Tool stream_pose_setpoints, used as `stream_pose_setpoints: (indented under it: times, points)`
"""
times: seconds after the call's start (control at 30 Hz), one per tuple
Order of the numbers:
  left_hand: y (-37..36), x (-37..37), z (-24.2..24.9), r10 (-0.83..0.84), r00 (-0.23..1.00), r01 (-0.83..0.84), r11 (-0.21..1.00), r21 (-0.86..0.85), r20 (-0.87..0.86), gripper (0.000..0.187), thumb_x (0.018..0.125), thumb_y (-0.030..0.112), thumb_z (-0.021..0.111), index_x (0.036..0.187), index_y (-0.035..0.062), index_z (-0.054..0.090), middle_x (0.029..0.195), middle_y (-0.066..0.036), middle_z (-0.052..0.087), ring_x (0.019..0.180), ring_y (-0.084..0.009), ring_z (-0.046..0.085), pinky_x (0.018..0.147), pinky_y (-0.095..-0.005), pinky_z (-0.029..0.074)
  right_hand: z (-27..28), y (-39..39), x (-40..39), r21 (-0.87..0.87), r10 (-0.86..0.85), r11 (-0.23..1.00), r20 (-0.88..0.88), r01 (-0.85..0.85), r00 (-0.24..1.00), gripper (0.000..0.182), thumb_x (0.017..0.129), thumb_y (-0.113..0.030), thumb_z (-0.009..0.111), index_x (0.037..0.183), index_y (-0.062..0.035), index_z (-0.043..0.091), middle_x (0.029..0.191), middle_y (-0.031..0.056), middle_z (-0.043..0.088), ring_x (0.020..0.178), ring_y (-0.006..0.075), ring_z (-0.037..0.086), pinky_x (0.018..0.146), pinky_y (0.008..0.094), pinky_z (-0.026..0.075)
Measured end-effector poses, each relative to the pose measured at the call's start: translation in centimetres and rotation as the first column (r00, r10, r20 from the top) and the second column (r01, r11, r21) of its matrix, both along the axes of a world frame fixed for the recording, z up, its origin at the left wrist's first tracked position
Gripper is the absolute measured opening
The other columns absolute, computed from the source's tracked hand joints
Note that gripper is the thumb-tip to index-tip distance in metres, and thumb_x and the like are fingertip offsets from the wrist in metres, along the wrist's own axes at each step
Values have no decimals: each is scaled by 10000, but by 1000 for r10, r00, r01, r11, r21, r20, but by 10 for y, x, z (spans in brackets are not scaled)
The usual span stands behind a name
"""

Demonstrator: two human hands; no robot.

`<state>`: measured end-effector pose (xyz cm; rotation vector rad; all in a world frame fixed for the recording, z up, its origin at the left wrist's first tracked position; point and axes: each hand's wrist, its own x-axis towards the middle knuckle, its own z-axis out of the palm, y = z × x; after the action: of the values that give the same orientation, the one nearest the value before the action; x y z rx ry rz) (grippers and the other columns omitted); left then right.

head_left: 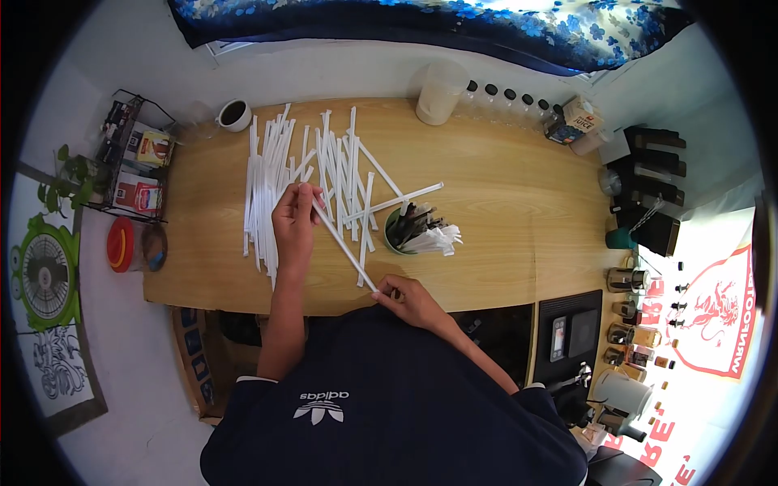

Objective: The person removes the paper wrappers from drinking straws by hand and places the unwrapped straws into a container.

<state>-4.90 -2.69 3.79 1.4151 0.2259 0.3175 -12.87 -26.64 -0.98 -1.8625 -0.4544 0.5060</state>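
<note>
A long white paper-wrapped straw slants across in front of me, one end in each hand. My left hand pinches its upper end over the edge of a pile of similar wrapped straws. With thumb and fingers closed, my right hand grips the lower end near the table's front edge. More wrapped straws lie loosely spread right of the pile, some crossing each other. To their right stands a green-rimmed cup holding dark sticks and crumpled white wrappers.
At the back of the wooden table are a cup of dark liquid, a pitcher, several black-capped bottles and a juice carton. A wire rack stands left; a scale lies at right front.
</note>
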Motion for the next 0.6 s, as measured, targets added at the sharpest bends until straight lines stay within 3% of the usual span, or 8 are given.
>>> stream_pose_setpoints:
  times: [0.07, 0.23, 0.33, 0.5, 0.6]
  points:
    - [-1, 0, 0, 6, 1000, -6, 1000, -11, 22, 299, 1064, 311, 541, 946, 60, 651, 738, 21, 568, 603, -36, 417, 552, -192, 337, 3, 5, -1, -23, -38, 999, 98, 41, 994, 178, 976, -197, 669, 985, -20, 655, 805, 109, 671, 707, 240, 626, 666, 344, 489]
    - [-14, -6, -3, 7, 998, -4, 998, -56, 57, 274, 1066, 306, 535, 965, 72, 636, 758, 25, 559, 602, -35, 422, 545, -185, 336, 11, 18, 9, 29, -111, 994, 135, 108, 985, 173, 986, -187, 649, 990, -15, 663, 800, 124, 668, 695, 273, 625, 660, 359, 494]
    - [-11, -7, -6, 34, 998, -28, 995, -99, 59, 272, 1068, 304, 533, 961, 73, 630, 770, 24, 562, 603, -38, 425, 546, -188, 341, 8, 20, 13, 103, -129, 987, 36, 124, 991, 187, 1019, -174, 601, 1016, 1, 666, 746, 69, 631, 662, 144, 575, 616, 296, 475]
    - [6, -7, -16, 148, 986, -133, 975, -178, 74, 278, 1068, 305, 530, 951, 71, 623, 787, 16, 571, 609, -45, 433, 552, -196, 353, 9, 8, 5, 76, -178, 981, 8, 176, 984, 217, 1013, -196, 616, 986, 9, 682, 749, 115, 669, 611, 206, 609, 594, 331, 494]
    - [10, -9, -18, 174, 982, -159, 970, -182, 70, 280, 1069, 305, 530, 957, 66, 624, 793, 8, 578, 618, -47, 439, 560, -198, 359, -1, 0, -2, 46, -198, 978, -69, 201, 978, 229, 1017, -206, 619, 1000, 11, 690, 708, 88, 660, 612, 137, 602, 587, 295, 490]
